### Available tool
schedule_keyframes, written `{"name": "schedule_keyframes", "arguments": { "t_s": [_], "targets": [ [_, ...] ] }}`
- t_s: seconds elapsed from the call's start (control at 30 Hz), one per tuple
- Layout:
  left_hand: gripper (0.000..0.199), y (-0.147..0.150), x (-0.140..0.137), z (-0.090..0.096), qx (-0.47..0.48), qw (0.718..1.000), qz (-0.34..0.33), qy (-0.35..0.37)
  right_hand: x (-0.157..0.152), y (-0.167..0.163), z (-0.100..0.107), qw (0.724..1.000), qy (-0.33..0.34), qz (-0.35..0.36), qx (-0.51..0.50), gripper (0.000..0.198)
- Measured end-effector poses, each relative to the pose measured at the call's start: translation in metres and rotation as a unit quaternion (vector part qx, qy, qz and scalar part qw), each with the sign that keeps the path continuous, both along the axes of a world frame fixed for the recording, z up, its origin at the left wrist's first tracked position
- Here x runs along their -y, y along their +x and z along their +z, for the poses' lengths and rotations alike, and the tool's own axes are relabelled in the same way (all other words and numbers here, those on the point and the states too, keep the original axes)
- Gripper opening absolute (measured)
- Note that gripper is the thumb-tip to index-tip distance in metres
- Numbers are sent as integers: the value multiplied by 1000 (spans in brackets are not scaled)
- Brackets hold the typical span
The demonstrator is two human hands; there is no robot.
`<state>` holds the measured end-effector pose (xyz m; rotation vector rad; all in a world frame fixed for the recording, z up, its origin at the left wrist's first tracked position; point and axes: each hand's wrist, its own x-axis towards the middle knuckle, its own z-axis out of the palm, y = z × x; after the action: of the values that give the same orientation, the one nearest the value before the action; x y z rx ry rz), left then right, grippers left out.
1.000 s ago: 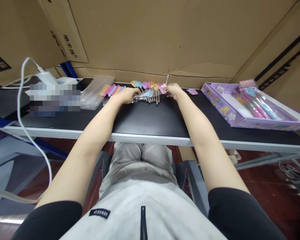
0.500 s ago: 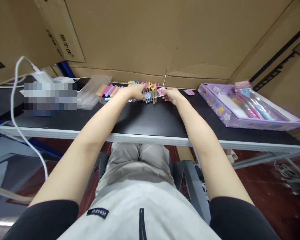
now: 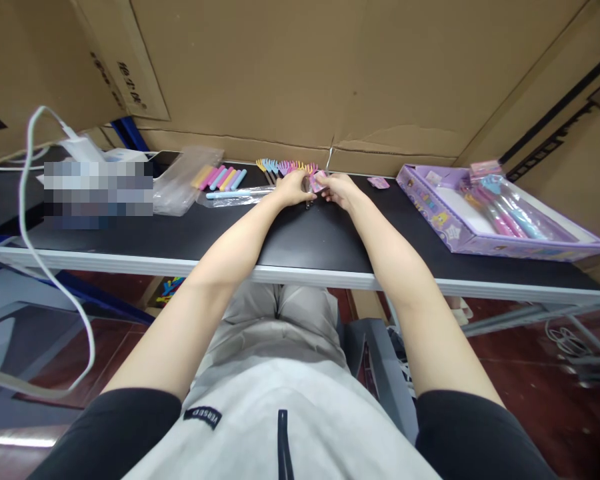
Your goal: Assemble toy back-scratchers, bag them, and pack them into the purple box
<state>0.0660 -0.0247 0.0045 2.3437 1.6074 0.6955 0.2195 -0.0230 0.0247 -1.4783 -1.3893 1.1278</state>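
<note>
A clear plastic bag (image 3: pixel 257 197) with a light-blue handle (image 3: pixel 220 195) inside lies across the table and runs under my left hand (image 3: pixel 294 189). The fingers of that hand curl round the bag's right end, beside a small pink card (image 3: pixel 317 181). My right hand (image 3: pixel 341 190) pinches this card between thumb and fingers. Behind my hands are several claw-headed back scratchers (image 3: pixel 270 167) in yellow, blue, pink and purple, their shafts partly hidden. Several coloured handles (image 3: pixel 225 178) lie in a row to the left.
A purple display box (image 3: pixel 460 241) with bagged back scratchers (image 3: pixel 510 210) stands at the right. Another pink card (image 3: pixel 379 182) lies near the back. Plastic bags (image 3: pixel 177 183) and a white cable (image 3: pixel 25 200) are at the left. Cardboard (image 3: pixel 260 73) walls the table's back.
My left hand has moved right, closer to my right hand and the pink card. The handle row and the bag's left part now show more fully. The right hand has hardly moved.
</note>
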Motion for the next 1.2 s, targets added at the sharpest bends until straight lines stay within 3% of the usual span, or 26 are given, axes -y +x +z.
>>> {"name": "schedule_keyframes", "arguments": {
  "t_s": [0.33, 0.53, 0.93, 1.2],
  "targets": [
    [74, -4, -8, -10, 15, 999, -22, 30, 9, 0, 7, 999, 36, -20, 14, 22],
    [71, -1, -13, -14, 22, 997, -36, 67, 8, -6, 6, 998, 20, -50, -31, 30],
    [68, -3, -16, -15, 20, 996, -33, 81, 11, -9, 5, 999, 28, -30, -8, 22],
    [73, -1, -9, -11, 2, 998, -16, 68, 8, -9, 5, 994, 64, -87, -18, 22]
  ]
}}
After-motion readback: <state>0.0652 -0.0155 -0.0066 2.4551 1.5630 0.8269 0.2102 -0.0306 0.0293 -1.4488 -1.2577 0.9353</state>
